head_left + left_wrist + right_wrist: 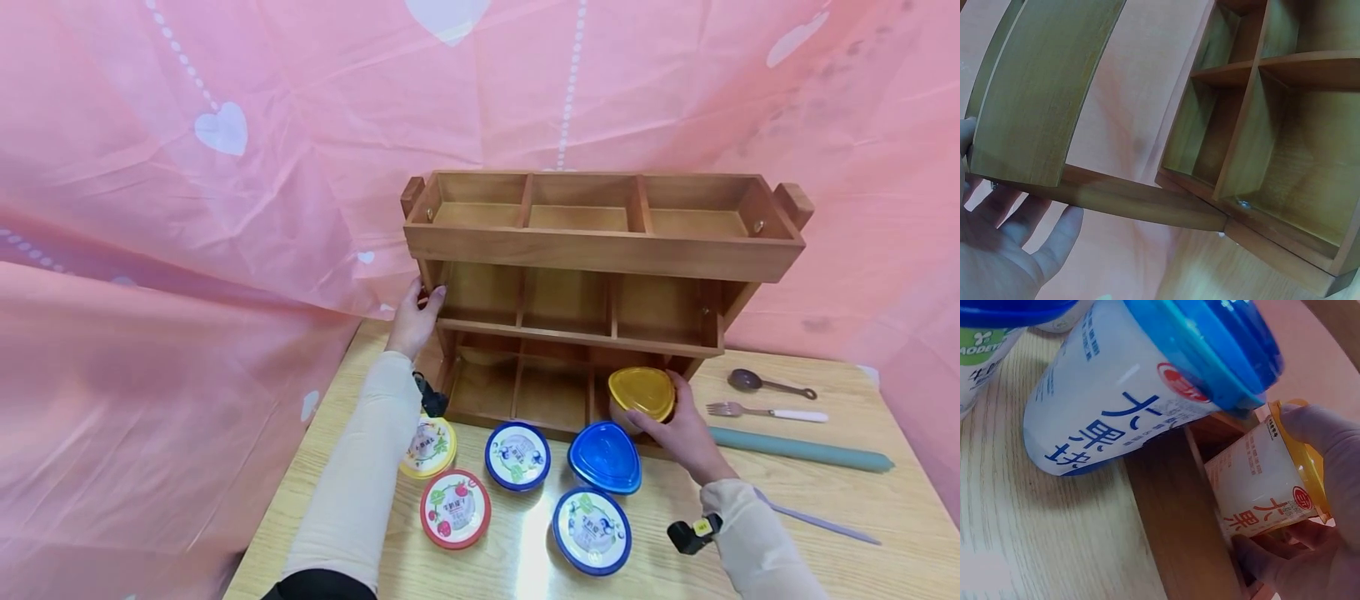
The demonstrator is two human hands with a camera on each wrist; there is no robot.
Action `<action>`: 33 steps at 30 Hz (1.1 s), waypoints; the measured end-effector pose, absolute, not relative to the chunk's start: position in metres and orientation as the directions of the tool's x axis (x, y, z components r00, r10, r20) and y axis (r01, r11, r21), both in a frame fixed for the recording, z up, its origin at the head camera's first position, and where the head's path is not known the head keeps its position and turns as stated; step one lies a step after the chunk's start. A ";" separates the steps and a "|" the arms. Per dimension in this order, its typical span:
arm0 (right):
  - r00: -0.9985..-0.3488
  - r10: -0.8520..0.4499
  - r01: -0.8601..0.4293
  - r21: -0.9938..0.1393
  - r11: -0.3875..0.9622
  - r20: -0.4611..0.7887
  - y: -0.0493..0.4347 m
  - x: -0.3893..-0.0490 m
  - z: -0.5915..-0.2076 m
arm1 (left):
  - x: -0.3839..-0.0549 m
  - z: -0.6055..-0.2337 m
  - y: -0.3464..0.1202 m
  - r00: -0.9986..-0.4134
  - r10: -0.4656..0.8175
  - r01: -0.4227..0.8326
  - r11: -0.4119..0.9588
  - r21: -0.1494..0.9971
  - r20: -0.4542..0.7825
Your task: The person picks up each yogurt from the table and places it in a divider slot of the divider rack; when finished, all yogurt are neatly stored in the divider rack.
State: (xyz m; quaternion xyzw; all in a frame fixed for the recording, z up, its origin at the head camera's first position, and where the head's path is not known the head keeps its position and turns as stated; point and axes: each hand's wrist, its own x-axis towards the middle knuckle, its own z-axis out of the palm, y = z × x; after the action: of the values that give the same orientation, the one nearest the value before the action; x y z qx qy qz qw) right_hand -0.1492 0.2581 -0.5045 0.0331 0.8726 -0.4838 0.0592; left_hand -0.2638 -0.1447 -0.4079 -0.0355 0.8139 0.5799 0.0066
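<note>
A three-tier wooden shelf (600, 258) with divided compartments stands at the back of the table. My left hand (414, 323) grips its left side at the middle tier, fingers around the wooden edge (1035, 94). At the lowest tier's right compartment, my right hand (688, 429) holds a cup with a yellow lid (642, 393). In the right wrist view this white cup (1257, 478) tilts behind the tier's front board (1175, 506), partly hidden by it. A cup with a blue triangular lid (604, 457) stands just in front of the shelf.
Nearer me are round tubs with a yellow rim (430, 447), a red rim (455, 509) and blue rims (517, 456). To the right lie a dark spoon (750, 381), a fork (765, 412), a green rolled item (802, 450) and a thin purple stick (825, 523). Pink cloth hangs behind.
</note>
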 end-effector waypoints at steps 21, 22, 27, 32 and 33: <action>-0.989 -0.007 0.122 -0.853 0.507 -0.146 0.270 -0.140 -0.495 | -0.266 -0.410 -0.144 -0.999 -0.046 -0.036 0.333 0.942 -0.022; -0.988 -0.004 0.131 -0.851 0.508 -0.155 0.271 -0.137 -0.493 | -0.266 -0.410 -0.144 -0.999 -0.047 -0.037 0.332 0.943 -0.022; -0.990 0.012 0.126 -0.855 0.504 -0.139 0.279 -0.123 -0.483 | -0.266 -0.410 -0.143 -0.999 -0.047 -0.040 0.330 0.943 -0.026; -0.997 0.033 0.078 -0.844 0.530 -0.071 0.281 -0.110 -0.471 | -0.265 -0.409 -0.144 -0.998 -0.051 -0.040 0.337 0.941 -0.024; -0.997 0.033 0.071 -0.841 0.536 -0.063 0.281 -0.108 -0.469 | -0.265 -0.408 -0.144 -0.998 -0.052 -0.040 0.337 0.941 -0.024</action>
State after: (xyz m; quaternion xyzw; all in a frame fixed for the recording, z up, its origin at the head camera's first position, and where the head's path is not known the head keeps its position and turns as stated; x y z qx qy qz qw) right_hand -0.1076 0.2807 -0.4687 0.0298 0.8762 -0.4805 0.0198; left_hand -0.2650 -0.1440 -0.4085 -0.0281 0.8177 0.5750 -0.0051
